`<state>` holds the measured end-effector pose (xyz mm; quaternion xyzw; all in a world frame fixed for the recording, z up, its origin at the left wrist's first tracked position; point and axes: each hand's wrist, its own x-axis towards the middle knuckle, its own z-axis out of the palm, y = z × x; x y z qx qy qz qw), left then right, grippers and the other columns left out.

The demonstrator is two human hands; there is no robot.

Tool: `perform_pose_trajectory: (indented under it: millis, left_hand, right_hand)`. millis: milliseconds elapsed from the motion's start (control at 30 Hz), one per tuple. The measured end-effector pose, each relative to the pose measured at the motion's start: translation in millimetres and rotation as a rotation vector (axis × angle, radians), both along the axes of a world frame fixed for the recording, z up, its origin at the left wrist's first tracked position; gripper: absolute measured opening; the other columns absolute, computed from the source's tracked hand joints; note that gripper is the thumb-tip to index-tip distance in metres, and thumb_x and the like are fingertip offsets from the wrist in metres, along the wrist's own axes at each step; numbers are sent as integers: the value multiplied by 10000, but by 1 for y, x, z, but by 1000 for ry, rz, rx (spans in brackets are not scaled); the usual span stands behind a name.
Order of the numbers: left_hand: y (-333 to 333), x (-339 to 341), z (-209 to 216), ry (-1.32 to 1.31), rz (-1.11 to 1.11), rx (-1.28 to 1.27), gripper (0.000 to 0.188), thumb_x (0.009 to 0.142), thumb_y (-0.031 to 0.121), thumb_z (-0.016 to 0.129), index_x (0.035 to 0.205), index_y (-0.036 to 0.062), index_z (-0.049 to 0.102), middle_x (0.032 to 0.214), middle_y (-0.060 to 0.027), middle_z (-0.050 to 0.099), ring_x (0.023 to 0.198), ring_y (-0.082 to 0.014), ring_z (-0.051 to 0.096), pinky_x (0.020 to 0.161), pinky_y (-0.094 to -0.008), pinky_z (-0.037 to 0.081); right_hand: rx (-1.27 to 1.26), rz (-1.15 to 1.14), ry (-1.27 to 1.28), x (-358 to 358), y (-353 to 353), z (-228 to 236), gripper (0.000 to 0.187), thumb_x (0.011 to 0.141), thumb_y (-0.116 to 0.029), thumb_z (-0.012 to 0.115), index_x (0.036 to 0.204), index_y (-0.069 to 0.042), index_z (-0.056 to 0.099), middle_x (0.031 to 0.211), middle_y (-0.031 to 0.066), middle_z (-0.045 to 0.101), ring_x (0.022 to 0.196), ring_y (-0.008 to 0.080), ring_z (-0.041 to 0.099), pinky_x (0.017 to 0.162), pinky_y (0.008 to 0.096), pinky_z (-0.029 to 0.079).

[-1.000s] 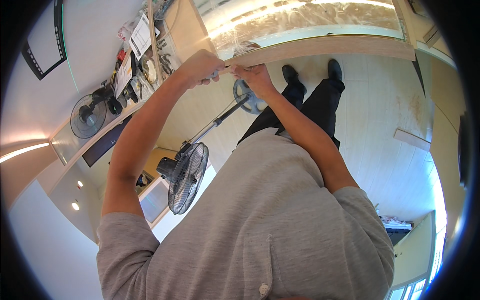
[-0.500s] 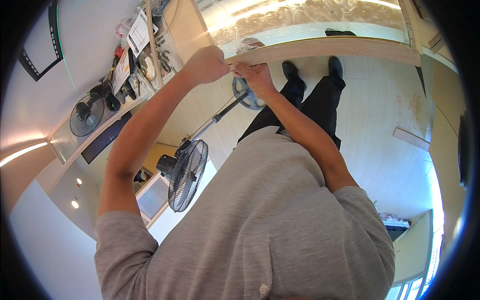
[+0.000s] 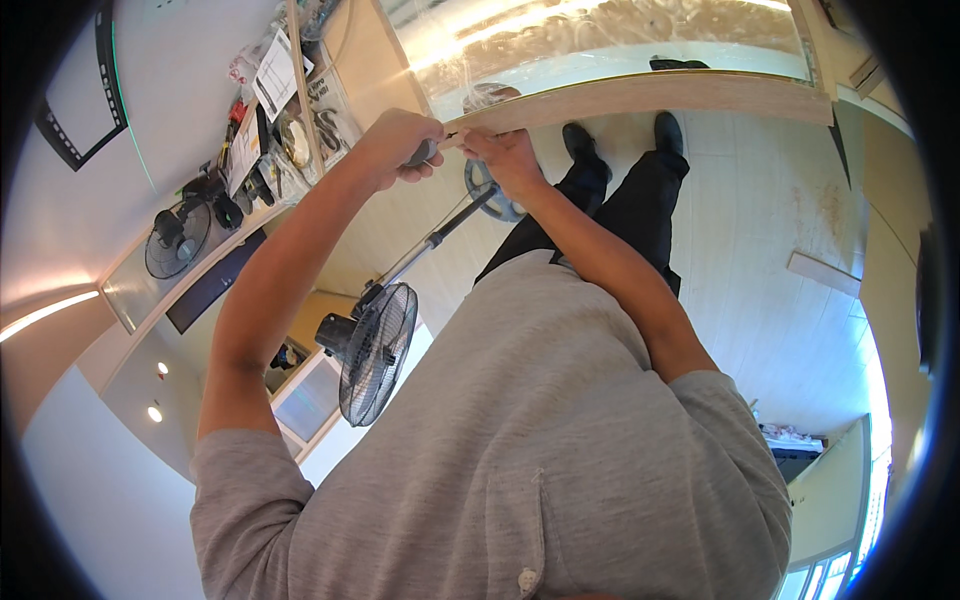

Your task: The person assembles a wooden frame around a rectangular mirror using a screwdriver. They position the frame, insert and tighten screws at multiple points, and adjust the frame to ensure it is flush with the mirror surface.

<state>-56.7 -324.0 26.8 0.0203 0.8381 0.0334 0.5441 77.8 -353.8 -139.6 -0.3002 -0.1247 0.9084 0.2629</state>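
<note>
My left hand (image 3: 398,148) is closed around a screwdriver (image 3: 424,152), whose rounded grey handle shows between the fingers. Its thin dark shaft points at the left end of a pale wooden edge strip (image 3: 640,98). Close beside that tip, my right hand (image 3: 507,162) has its fingertips pressed together against the strip's lower side. What those fingers pinch, if anything, is hidden. Above the strip lies a shiny panel (image 3: 640,45), clear or mirror-like, with a bright streak of light across it.
A standing fan (image 3: 378,355) is at my left, its round base (image 3: 494,190) under my hands. Farther left, a shelf holds papers (image 3: 275,75), plastic bags and a smaller fan (image 3: 178,238). A loose board (image 3: 823,274) lies on the floor at right.
My left hand has shifted a little left and down and turned, so the grey handle and dark shaft now show. My right hand remains by the strip, almost unmoved.
</note>
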Motion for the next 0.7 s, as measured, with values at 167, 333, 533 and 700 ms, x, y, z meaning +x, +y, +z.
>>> perform_pose_trajectory:
  millis: [167,333,533,700]
  left_hand:
    - [0,0,-3,31,-556,65,167,850,195,645,857,30,625,708,-77,656,546,-151,590,484,-321,455]
    - [-15,3,-1,277,-1617,123,221,862,228,669,919,18,631,741,-123,656,669,-214,636,644,-394,521]
    - [-19,3,0,231,-694,207,260,858,215,700,1030,26,651,771,-110,671,591,-179,601,555,-345,489]
    - [-11,-2,-5,26,-104,22,246,827,159,707,1030,30,654,784,-74,677,454,-98,499,414,-238,371]
  right_hand:
    - [-15,-14,29,0,0,-1,156,872,-63,717,970,47,666,876,64,667,763,120,617,662,259,492]
    - [-33,-76,54,1,2,3,134,874,-56,718,956,37,670,858,62,659,759,125,616,664,257,489]
    - [-17,-63,25,-1,-1,2,142,872,-75,716,931,46,672,853,63,656,761,128,618,667,261,496]
    - [18,67,-5,-1,-4,-9,260,884,-100,719,1100,5,620,996,59,666,852,127,649,755,275,540]
